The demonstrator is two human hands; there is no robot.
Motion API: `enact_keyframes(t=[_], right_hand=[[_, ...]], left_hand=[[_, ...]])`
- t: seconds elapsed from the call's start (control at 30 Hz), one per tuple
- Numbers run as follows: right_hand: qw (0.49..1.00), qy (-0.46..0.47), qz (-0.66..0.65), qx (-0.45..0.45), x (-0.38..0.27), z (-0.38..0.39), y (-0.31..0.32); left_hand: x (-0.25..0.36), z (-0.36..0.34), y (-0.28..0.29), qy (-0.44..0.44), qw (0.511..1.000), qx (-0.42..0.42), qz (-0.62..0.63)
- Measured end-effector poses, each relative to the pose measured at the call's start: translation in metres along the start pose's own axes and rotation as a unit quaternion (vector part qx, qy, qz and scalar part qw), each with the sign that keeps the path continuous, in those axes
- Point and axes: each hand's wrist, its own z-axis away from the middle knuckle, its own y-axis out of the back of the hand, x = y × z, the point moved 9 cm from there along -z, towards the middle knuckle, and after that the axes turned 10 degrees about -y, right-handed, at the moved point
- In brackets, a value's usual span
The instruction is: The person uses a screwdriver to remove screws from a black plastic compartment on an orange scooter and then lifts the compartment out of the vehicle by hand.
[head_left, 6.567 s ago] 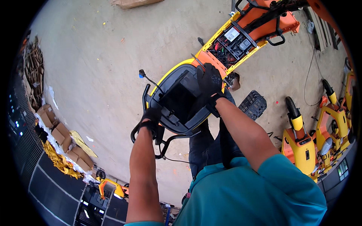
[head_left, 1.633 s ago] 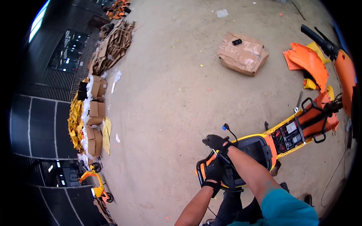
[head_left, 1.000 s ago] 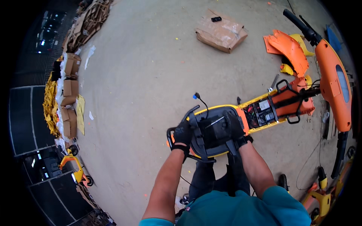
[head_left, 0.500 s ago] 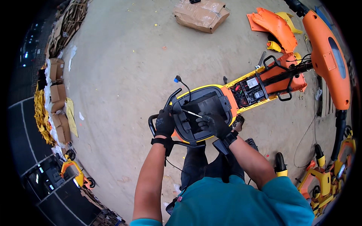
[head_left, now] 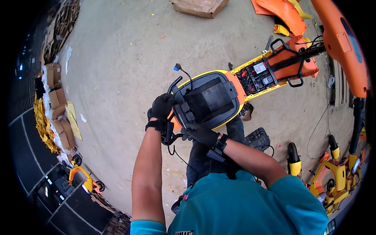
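Note:
Both my hands wear black gloves and are at the rear of an orange and yellow electric scooter (head_left: 237, 88). My left hand (head_left: 161, 106) is closed around the black grab rail (head_left: 174, 84) at the scooter's left end. My right hand (head_left: 200, 134) lies at the near rear corner of the dark storage compartment (head_left: 209, 100), by the rail's near end. Its fingers are curled, and what they hold, if anything, is hidden. From the compartment's far side rises a black cable with a blue-marked plug (head_left: 177, 67).
Wiring and modules (head_left: 260, 74) lie exposed in the scooter's frame. The handlebar cover (head_left: 340, 43) stands at right. Orange panels (head_left: 282, 13) and a cardboard box (head_left: 199, 7) lie on the floor beyond. More yellow scooters (head_left: 331, 176) stand at lower right; cartons (head_left: 58, 102) line the left.
My right hand has drawn back from over the compartment to its near rear corner; the thin pale-shafted tool it held no longer shows. My left hand has shifted up and left. The view has moved.

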Motion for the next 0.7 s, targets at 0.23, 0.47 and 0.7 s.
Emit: enact_keyframes(t=[0.23,0.47,0.7], right_hand=[[1.000,-0.001,0.023,0.010,0.001,-0.014,-0.019],[0.995,0.058,0.035,0.077,0.011,-0.041,-0.023],[0.981,0.102,0.104,0.127,0.000,-0.043,-0.028]], left_hand=[[-0.025,-0.009,-0.010,0.084,0.991,-0.041,0.092],[-0.026,-0.013,-0.010,0.094,0.994,-0.058,0.024],[-0.015,-0.022,-0.012,0.084,0.989,-0.119,-0.039]])
